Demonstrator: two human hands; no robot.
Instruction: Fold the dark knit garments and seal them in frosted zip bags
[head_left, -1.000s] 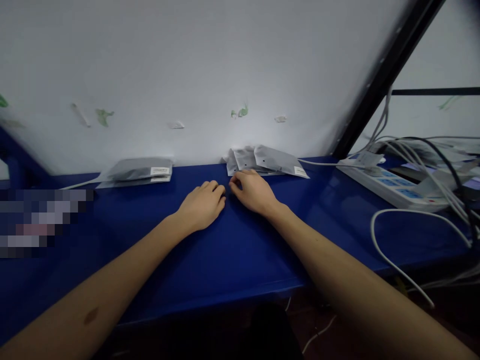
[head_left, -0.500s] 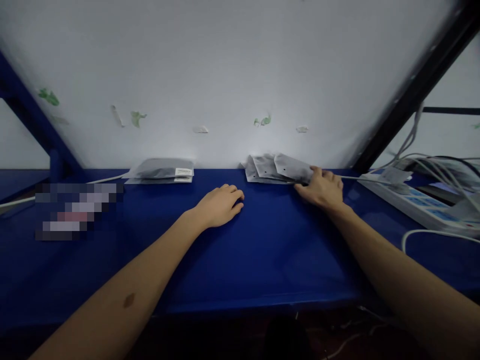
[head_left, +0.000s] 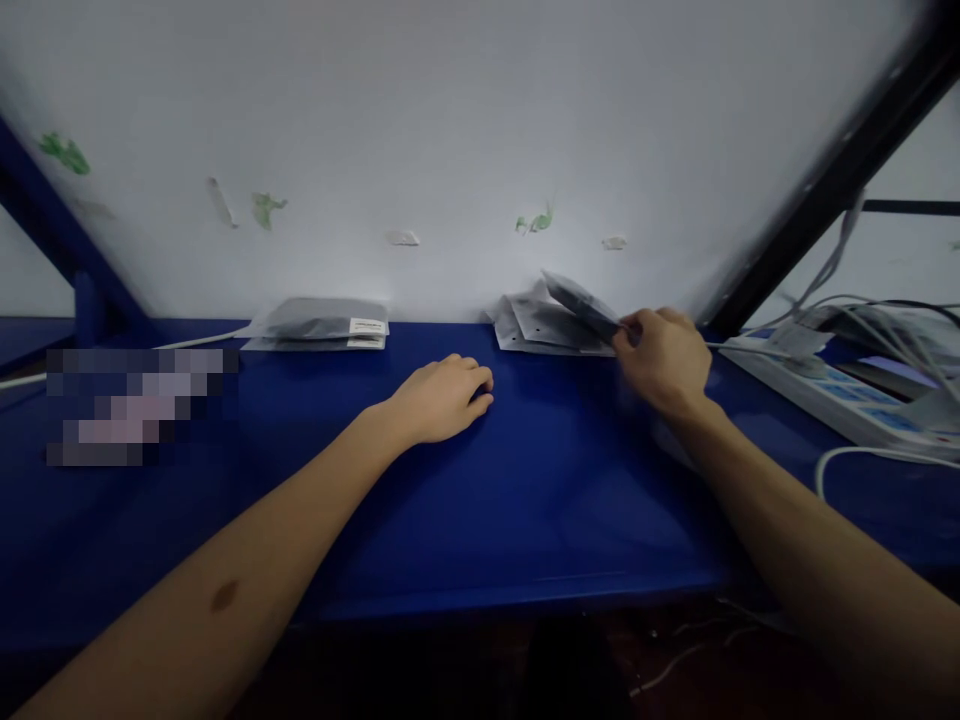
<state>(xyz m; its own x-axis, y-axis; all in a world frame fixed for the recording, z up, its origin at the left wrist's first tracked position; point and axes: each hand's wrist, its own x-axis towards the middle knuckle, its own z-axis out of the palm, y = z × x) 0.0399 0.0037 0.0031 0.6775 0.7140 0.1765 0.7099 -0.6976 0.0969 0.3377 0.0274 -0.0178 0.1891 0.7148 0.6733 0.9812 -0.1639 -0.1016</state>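
My right hand [head_left: 666, 365] pinches the near edge of a grey translucent plastic bag [head_left: 576, 298], which is tilted up off a small pile. Under it, more grey plastic bags [head_left: 534, 326] lie overlapping against the wall. My left hand [head_left: 442, 400] rests on the blue tabletop [head_left: 495, 520], its fingers loosely bent and the thumb apart, with nothing in it. Left of that hand, at the back, another stack of grey plastic bags [head_left: 311, 320] bears white labels. What the bags contain cannot be made out.
A white power strip [head_left: 847, 395] with tangled cables [head_left: 862, 320] lies at the right. At the left are a blurred-out patch [head_left: 142, 405] and a white cable [head_left: 202, 340]. The white wall [head_left: 450, 130] rises behind, between a blue post [head_left: 82, 240] and a black post [head_left: 832, 190].
My right hand has closed on the top bag of the right pile and raised it into a tilt. My left hand stays on the tabletop. The view has shifted slightly.
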